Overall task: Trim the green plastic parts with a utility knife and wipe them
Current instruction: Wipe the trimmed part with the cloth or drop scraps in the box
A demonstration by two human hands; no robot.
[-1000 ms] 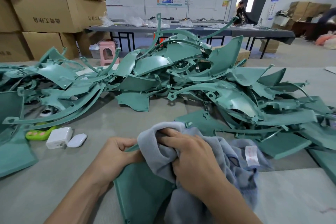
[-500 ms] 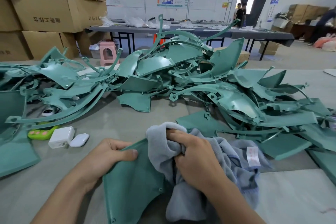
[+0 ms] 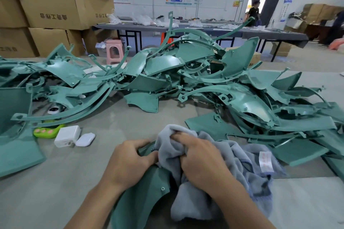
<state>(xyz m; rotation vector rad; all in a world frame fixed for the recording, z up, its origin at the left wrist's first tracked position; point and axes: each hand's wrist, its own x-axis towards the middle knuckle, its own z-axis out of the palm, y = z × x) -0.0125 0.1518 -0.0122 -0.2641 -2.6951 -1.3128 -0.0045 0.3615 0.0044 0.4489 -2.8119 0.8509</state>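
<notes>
Head view. A curved, thin-walled green plastic panel (image 3: 147, 197) lies at the near edge of the pale grey table (image 3: 55, 191), its narrow upper end caught between the two hands and its broad lower end running out of the bottom of the frame. The left hand (image 3: 128, 161) grips that upper end, fingers curled over the rim. The right hand (image 3: 201, 161) is closed around a bunched grey terry cloth (image 3: 238, 158) and bears it down against the panel beside the left hand; the rest of the cloth trails loose to the right. Beyond the hands a tangled heap of green plastic parts (image 3: 186, 72) covers the middle of the table. A white charger block (image 3: 67, 136) and a white oval case (image 3: 85, 139) lie just beside each other to the left, well apart from the work. Judged from its thin wall and sheen, the panel is probably light, stiff yet somewhat springy, and smooth enough to slide under wiping pressure. The rim near the moulded screw boss seems the firmest hold. The cloth is soft and limp, best kept wadded in the palm.
</notes>
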